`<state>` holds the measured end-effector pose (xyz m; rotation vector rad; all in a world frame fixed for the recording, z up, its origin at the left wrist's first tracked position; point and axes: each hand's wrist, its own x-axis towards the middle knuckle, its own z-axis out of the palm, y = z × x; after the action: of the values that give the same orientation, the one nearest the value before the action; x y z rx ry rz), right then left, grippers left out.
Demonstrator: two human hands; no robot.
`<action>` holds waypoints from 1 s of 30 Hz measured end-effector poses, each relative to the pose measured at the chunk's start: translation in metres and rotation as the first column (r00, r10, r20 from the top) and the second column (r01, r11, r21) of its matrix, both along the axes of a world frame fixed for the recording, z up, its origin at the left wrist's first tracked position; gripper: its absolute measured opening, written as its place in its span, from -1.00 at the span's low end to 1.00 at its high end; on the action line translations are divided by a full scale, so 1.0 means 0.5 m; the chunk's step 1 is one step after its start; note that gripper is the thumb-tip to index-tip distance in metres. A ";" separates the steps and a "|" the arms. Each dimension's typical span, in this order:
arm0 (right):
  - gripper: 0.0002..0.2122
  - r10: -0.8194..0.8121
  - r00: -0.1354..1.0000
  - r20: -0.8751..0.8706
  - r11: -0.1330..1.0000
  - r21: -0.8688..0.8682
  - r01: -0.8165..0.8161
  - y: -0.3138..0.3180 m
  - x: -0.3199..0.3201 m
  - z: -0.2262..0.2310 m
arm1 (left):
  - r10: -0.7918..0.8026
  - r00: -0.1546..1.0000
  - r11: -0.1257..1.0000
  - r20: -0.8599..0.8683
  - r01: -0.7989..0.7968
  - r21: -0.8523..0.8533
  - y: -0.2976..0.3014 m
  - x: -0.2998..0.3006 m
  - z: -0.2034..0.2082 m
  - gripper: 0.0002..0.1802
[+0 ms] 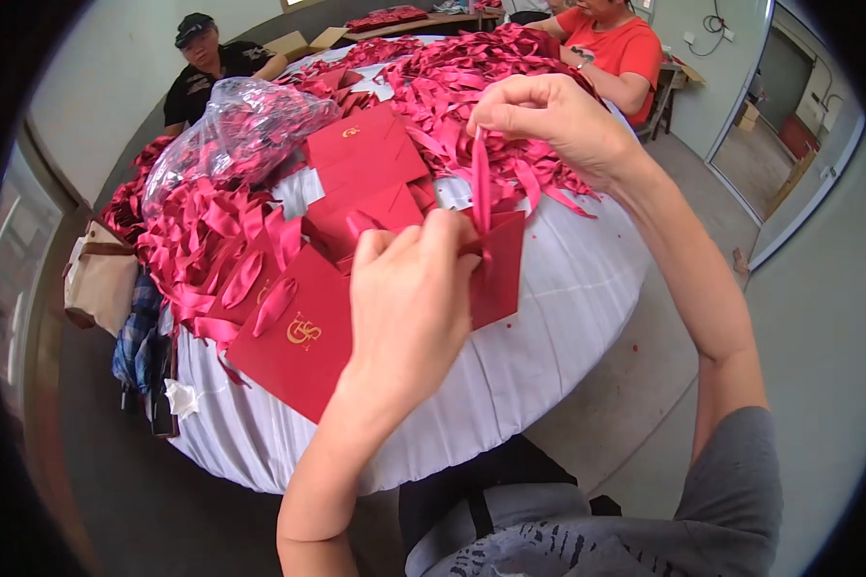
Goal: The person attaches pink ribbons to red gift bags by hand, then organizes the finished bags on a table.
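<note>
My right hand (560, 123) is raised over the table, thumb and fingertips pinched on a pink ribbon (481, 183) that hangs down in a narrow loop. The ribbon's lower end meets the top edge of a red paper gift bag (500, 274). Closed at that edge is my left hand (409, 298), whose back hides much of the bag and its fingertips' exact hold. Beside my left wrist lies another red gift bag (293, 332) with a gold emblem and a pink ribbon handle. Beyond my left hand, flat red bags (361, 154) lie overlapped.
A round table with a white cloth (558, 279) carries heaped ribbon-handled bags (443, 82) and a clear plastic bag (231, 130) of more. Two people sit at the far side, one in black (212, 62), one in red (616, 48). A beige bag (101, 274) hangs at left.
</note>
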<state>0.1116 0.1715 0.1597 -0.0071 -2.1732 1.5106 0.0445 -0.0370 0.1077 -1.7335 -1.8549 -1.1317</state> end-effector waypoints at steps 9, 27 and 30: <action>-0.67 0.178 0.959 -0.220 0.844 -0.467 -0.263 0.069 0.004 -0.053 | -0.006 0.999 0.997 -0.048 0.002 -0.073 0.005 -0.001 0.007 -0.88; -0.82 -0.251 0.960 -0.120 0.966 -0.087 0.242 -0.079 0.089 -0.108 | 0.108 0.985 0.993 -0.133 -0.114 -0.042 0.016 0.019 -0.002 -0.90; -0.82 -0.339 0.931 -0.134 0.939 -0.106 0.327 -0.086 0.106 -0.114 | 0.108 0.983 0.994 -0.148 -0.112 -0.018 0.019 0.020 -0.004 -0.90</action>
<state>0.1645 0.1284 0.1026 -0.2683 -1.8774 1.3559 0.0546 -0.0276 0.1057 -1.6580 -1.8585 -0.9160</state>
